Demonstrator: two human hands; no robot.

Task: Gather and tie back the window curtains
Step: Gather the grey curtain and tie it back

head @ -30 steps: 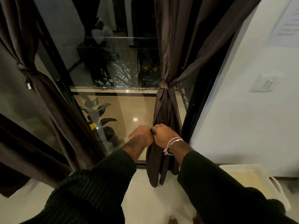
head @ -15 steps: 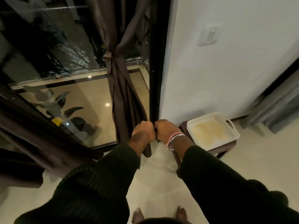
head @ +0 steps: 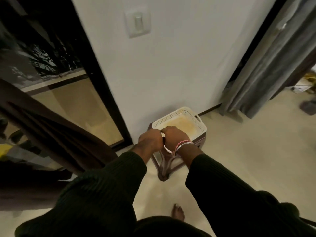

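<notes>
Left hand (head: 151, 140): fingers curled into a fist, knuckle to knuckle with the other; what the grip holds, if anything, I cannot tell
Right hand (head: 174, 137): fingers curled too, a bracelet (head: 183, 145) on the wrist; contents of the grip hidden
Brown curtain (head: 56, 134): low at the left, slanting before the dark glass door (head: 56, 93); apart from both hands
Grey curtain (head: 271, 65): hanging at the right, well apart
White basket (head: 191, 115): on a stool (head: 164, 166), just beyond the hands
Wall switch (head: 138, 23): high on the white wall
</notes>
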